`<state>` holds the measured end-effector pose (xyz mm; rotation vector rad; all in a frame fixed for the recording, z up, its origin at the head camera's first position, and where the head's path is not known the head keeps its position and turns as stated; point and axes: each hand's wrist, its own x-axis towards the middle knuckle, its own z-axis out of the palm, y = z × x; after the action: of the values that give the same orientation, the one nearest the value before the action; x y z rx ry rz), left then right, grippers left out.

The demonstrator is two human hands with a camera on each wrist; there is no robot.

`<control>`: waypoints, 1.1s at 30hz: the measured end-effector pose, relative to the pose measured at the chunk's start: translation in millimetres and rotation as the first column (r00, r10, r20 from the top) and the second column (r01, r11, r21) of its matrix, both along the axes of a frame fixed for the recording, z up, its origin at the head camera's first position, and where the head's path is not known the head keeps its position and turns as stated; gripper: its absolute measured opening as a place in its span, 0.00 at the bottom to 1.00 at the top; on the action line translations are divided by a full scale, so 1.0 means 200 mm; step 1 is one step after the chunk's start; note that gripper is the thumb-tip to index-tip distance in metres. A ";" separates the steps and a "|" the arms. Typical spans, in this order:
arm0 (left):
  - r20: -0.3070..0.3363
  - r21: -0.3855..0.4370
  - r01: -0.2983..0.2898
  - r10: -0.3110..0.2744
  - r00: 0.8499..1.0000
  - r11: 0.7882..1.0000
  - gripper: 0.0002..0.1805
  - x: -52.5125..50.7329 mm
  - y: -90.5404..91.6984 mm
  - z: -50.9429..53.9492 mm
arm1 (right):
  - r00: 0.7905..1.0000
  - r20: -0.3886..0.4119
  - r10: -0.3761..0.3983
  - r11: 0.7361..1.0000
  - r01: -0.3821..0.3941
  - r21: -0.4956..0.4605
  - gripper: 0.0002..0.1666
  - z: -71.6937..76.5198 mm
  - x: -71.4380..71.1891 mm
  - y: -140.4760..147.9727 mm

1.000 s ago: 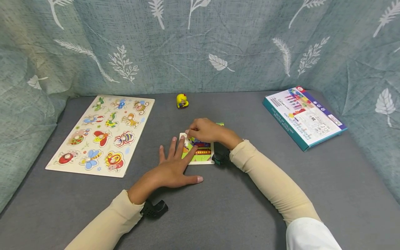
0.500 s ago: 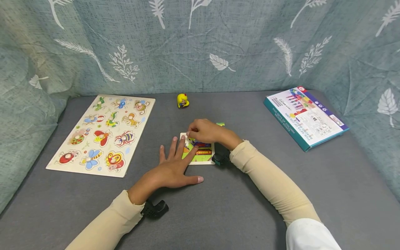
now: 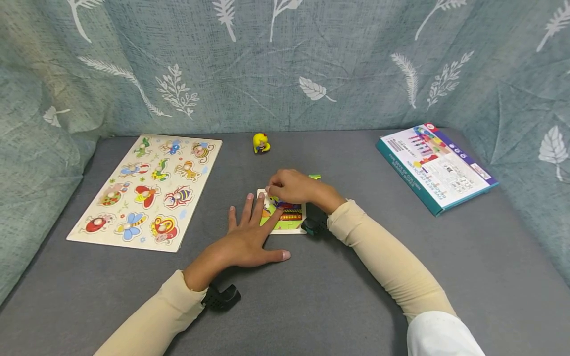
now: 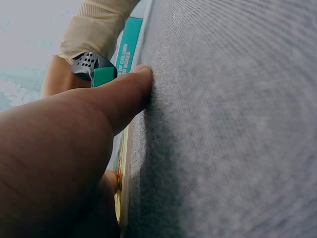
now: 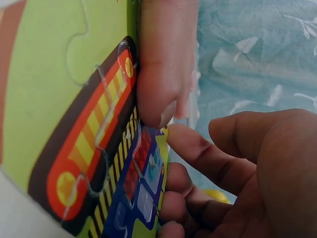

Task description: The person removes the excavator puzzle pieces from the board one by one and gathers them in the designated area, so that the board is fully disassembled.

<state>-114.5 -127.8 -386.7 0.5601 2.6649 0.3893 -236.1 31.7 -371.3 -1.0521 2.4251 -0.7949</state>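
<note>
As I compare this with half a second back, hardly anything has changed: both hands stay put on the puzzle (image 3: 289, 226), and only my head view has drifted slightly. For the work, I take that to mean a slow stage, perhaps a piece being pressed or settled rather than carried.

The puzzle lies flat mid-desk (image 3: 303, 306), well in from the back and side edges. With its grip spread wide, the left hand (image 3: 245, 244) rests its index fingertip on the puzzle's face. The right hand (image 3: 291, 187) curls over the far part, fingertips against it; whether that grip pinches a piece, I cannot tell.

Counting, I get two hands, one puzzle, one board (image 3: 162, 186) along the desk's left edge with twelve figures (image 3: 147, 196), one yellow toy (image 3: 261, 143) near the back edge, and one box (image 3: 438, 165) towards the back right corner. One green bit (image 3: 314, 176) shows past the right hand, possibly loose. Covered pieces prevent a piece count.
</note>
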 end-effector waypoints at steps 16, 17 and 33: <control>0.005 0.025 -0.004 0.004 1.000 1.000 0.58 0.00 0.01 0.01 | 0.999 0.032 0.040 0.999 -0.040 -0.012 0.08 0.00 -0.01 0.02; 0.010 0.026 -0.006 0.006 1.000 1.000 0.57 0.00 0.01 0.00 | 0.998 0.037 0.043 0.999 -0.043 -0.010 0.08 0.00 -0.01 0.02; 0.020 0.029 -0.013 0.012 1.000 1.000 0.57 0.01 0.01 0.00 | 0.996 0.055 0.075 0.996 -0.077 0.041 0.09 0.00 -0.01 0.02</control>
<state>-113.4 -125.1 -387.0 0.5451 2.6486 0.4354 -238.6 35.9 -370.5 -1.0860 2.3323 -0.7332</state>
